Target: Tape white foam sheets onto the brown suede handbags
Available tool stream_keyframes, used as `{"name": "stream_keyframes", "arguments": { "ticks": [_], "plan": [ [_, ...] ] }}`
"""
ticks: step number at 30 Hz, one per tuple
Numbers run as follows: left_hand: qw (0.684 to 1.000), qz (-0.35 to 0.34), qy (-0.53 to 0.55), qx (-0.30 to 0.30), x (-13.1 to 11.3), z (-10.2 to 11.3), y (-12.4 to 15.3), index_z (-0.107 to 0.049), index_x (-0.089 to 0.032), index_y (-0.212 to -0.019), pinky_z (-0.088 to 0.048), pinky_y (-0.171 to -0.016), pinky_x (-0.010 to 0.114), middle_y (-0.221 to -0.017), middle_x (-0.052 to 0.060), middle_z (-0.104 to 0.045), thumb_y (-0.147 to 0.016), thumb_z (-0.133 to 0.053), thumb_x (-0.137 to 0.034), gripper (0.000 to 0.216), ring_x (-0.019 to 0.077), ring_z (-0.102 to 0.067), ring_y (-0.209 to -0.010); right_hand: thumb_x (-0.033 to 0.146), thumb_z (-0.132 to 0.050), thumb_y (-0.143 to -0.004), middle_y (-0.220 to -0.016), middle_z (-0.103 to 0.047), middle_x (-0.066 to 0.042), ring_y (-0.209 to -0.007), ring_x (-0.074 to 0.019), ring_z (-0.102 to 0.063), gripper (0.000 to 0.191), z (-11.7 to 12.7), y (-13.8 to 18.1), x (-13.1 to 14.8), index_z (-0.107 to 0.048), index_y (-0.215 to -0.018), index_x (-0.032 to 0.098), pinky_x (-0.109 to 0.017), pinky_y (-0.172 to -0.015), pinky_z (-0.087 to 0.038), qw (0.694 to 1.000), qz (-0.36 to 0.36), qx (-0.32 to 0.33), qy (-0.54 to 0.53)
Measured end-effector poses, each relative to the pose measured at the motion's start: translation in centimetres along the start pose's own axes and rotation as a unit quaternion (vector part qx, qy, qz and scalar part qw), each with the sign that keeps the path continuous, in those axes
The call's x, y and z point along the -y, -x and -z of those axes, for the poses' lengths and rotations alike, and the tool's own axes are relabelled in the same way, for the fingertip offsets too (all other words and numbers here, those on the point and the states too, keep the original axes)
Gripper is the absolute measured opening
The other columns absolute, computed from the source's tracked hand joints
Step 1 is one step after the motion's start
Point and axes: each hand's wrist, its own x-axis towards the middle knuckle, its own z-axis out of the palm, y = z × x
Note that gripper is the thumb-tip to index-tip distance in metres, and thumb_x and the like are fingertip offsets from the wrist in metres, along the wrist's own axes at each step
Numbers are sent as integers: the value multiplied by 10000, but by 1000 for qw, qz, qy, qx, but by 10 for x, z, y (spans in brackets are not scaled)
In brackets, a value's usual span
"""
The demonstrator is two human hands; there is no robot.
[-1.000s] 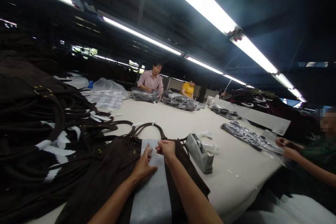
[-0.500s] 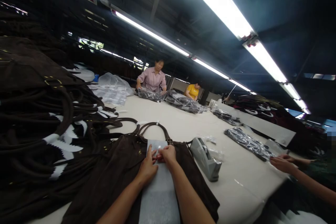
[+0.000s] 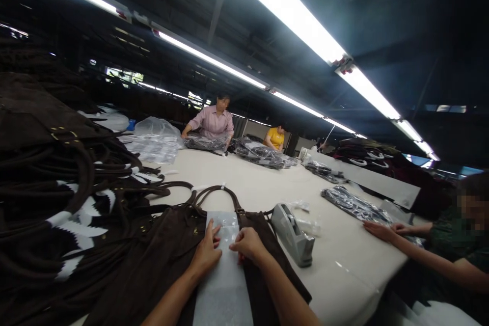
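Note:
A dark brown handbag (image 3: pixel 275 265) lies flat in front of me, its looped handles (image 3: pixel 225 191) pointing away. Down its middle runs a strip of pale translucent wrapping paper (image 3: pixel 223 295). My left hand (image 3: pixel 206 254) rests on the strip's left side near its top, index finger stretched out and no object gripped. At the strip's right edge is my right hand (image 3: pixel 250 245), with thumb and fingers pinched together; what is between them, if anything, is hidden. A grey tape dispenser (image 3: pixel 294 239) stands just right of the bag.
Brown bags with white-wrapped handles (image 3: pixel 80 163) are heaped at left. Across the pale table (image 3: pixel 252 183) lie plastic-wrapped bags (image 3: pixel 263 153) and clear plastic sleeves (image 3: pixel 153 147). A co-worker's hands (image 3: pixel 382 232) touch a wrapped bag (image 3: pixel 355 204) at right. Two people work at the far side.
My right hand has moved away from my left, to the strip's right edge. My left hand stays on the strip. The co-worker at right has leaned in, hands further over the wrapped bag.

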Motion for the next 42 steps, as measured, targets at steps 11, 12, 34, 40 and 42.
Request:
{"name": "stream_keyframes", "arguments": {
  "ticks": [11, 12, 34, 40, 42],
  "plan": [
    [1000, 8, 18, 0, 19, 7, -19, -166, -174, -1491, -495, -985, 401, -1437, 162, -463, -491, -677, -173, 1123, 255, -616, -1092, 331, -599, -840, -901, -712, -116, -783, -162, -652, 219, 238, 17, -60, -674, -802, 129, -230, -646, -483, 970, -77, -227, 48],
    [1000, 11, 18, 1, 22, 8, -23, -170, -187, -1491, -492, -991, 411, -1437, 155, -466, -482, -692, -184, 1136, 263, -615, -1097, 357, -610, -836, -843, -712, -102, -719, -145, -640, 255, 241, 14, -66, -679, -750, 127, -229, -624, -486, 976, -92, -195, 31],
    [1000, 23, -10, 3, 5, 10, -13, -205, -156, -1480, -459, -1025, 464, -1440, 178, -454, -442, -739, -302, 1176, 336, -599, -1140, 288, -595, -771, -559, -650, -9, -517, -119, -581, 195, 219, 52, -108, -646, -641, 152, -214, -537, -429, 975, 57, -216, -1],
    [1000, 23, 2, 0, -1, 9, -6, -216, -178, -1480, -474, -1021, 399, -1436, 160, -465, -479, -712, -229, 1118, 279, -607, -1132, 197, -596, -761, -607, -679, -56, -671, -184, -652, 222, 188, 64, -144, -595, -539, 189, -263, -668, -447, 952, -10, -287, 108],
    [1000, 18, 11, -6, -4, 7, -1, -206, -142, -1480, -469, -1024, 377, -1442, 176, -452, -496, -676, -180, 1091, 254, -600, -1132, 182, -597, -763, -600, -672, -81, -706, -217, -654, 278, 182, 70, -146, -564, -488, 200, -296, -698, -442, 938, -19, -312, 148]
  ]
}}
